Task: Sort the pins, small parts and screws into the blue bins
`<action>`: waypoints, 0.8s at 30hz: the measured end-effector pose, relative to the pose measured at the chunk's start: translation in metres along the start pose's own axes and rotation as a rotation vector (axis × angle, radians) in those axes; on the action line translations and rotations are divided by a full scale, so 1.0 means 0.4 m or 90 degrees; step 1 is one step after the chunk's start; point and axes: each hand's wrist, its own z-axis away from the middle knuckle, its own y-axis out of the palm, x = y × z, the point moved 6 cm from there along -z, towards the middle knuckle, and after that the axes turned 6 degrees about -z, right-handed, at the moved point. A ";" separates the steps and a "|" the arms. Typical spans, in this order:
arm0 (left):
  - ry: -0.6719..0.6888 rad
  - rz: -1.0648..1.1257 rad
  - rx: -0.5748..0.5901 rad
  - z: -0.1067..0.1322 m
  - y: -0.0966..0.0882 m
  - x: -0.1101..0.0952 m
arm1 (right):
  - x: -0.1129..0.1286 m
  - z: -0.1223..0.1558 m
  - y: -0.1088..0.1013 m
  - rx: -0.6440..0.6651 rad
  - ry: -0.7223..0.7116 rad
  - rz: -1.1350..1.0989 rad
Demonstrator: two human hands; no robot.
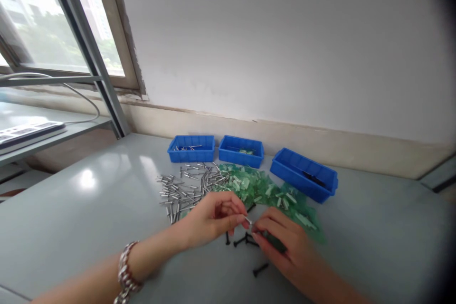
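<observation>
My left hand [219, 216], a chain bracelet on its wrist, pinches a small silver rivet [248, 220] between thumb and fingertips. My right hand [285, 240] is closed close beside it, its fingertips near the rivet's end. A dark green plastic bag [276, 243] shows in the curl of the right fingers, partly hidden. Several black screws [261, 270] lie on the table below and between the hands. Behind my left hand spreads a pile of silver rivets [178, 192]. Past my right hand are heaped green plastic bags [254, 183] with pale pieces among them.
Along the back of the grey table [89, 218] stand three blue bins: a left bin [191, 156] with rivets, a middle bin [240, 157] with a few green pieces, and a right bin [299, 180] with black screws. A wall rises behind. A shelf [85, 126] is at left.
</observation>
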 end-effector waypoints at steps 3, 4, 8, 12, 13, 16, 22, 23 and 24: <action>0.001 0.010 0.005 -0.002 0.001 0.009 | 0.000 0.000 -0.001 -0.002 0.004 0.000; 0.001 0.006 0.004 -0.003 0.000 0.011 | 0.000 0.000 -0.002 -0.006 0.001 0.000; -0.004 -0.051 -0.006 -0.006 -0.006 0.016 | 0.000 0.003 -0.005 -0.029 -0.018 0.011; 0.010 -0.178 -0.029 -0.004 -0.013 0.007 | -0.008 0.005 -0.006 -0.035 -0.006 0.025; 0.019 -0.214 -0.034 -0.003 -0.014 0.003 | -0.010 0.006 -0.006 -0.039 -0.002 0.030; 0.047 -0.328 -0.053 0.001 -0.015 -0.007 | -0.012 0.007 -0.008 -0.051 -0.002 0.053; 0.117 -0.442 -0.064 0.006 -0.007 -0.014 | -0.013 0.007 -0.003 -0.045 -0.006 0.082; 0.131 -0.452 -0.064 0.007 -0.006 -0.016 | -0.013 0.006 -0.003 -0.043 -0.005 0.082; 0.141 -0.458 -0.064 0.008 -0.005 -0.017 | -0.013 0.006 -0.002 -0.042 -0.007 0.081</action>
